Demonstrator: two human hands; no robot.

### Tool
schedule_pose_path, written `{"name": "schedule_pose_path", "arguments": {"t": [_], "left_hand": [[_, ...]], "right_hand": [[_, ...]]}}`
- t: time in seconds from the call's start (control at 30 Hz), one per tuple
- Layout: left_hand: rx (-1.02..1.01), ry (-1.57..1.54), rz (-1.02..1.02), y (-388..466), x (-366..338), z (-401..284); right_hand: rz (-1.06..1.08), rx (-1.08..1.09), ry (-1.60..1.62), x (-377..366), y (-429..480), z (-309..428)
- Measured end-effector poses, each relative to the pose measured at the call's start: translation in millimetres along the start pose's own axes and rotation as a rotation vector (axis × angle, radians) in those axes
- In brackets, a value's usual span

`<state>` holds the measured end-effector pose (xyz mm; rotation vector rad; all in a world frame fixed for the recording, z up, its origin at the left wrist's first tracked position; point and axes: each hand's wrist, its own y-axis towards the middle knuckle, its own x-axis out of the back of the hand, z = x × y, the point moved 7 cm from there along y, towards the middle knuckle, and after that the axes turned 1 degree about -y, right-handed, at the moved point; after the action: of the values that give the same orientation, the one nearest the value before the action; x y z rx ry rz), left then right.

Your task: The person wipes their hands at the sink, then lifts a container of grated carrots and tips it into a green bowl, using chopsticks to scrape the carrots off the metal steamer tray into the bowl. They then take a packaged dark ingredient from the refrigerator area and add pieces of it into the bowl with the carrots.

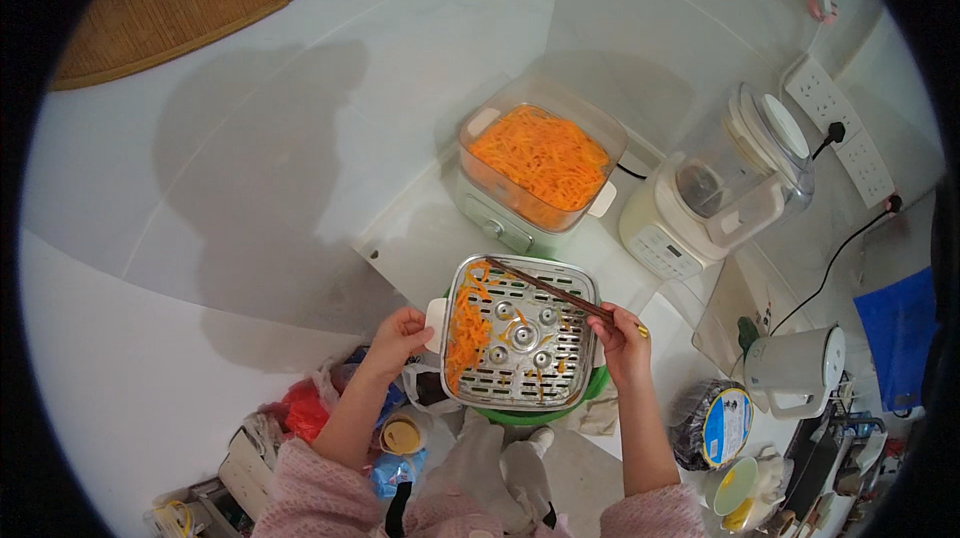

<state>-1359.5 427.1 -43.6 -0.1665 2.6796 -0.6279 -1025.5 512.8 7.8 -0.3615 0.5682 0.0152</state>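
My left hand (403,337) grips the white side handle (436,326) of a square metal steamer tray (566,290) with slots and raised round holes. Shredded carrot (468,339) is heaped along the tray's left side, and a few shreds cling elsewhere. In my right hand (624,343) is a pair of dark chopsticks (551,289), their tips at the tray's upper left; this hand is also at the tray's right edge. Beneath the tray shows the rim of a green basin (517,416). Beyond it, a transparent steamer box (540,219) full of shredded carrot (536,152) sits on an electric steamer base (491,212).
A blender (667,227) stands right of the steamer, below a wall power strip (840,125) with cords. Farther right are a white electric kettle (787,369), a plastic-wrapped round package (709,422) and a pale green bowl (733,485). Bags (307,407) crowd the lower left.
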Motion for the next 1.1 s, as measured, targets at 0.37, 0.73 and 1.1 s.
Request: {"name": "schedule_pose_path", "arguments": {"t": [0.37,0.73,1.1], "left_hand": [[-0.137,-0.069,0.054,-5.4,0.8,-5.5],[-0.250,-0.071,-0.005,-5.4,-6.4,-21.4],[-0.353,-0.162,-0.013,-7.1,-20.6,-19.7]], "right_hand": [[0.047,-0.018,0.016,-22.1,-3.6,7.2],[0.241,0.049,-0.185,-28.7,-31.2,50.0],[0.174,0.145,-0.112,-39.9,-60.5,41.8]]}}
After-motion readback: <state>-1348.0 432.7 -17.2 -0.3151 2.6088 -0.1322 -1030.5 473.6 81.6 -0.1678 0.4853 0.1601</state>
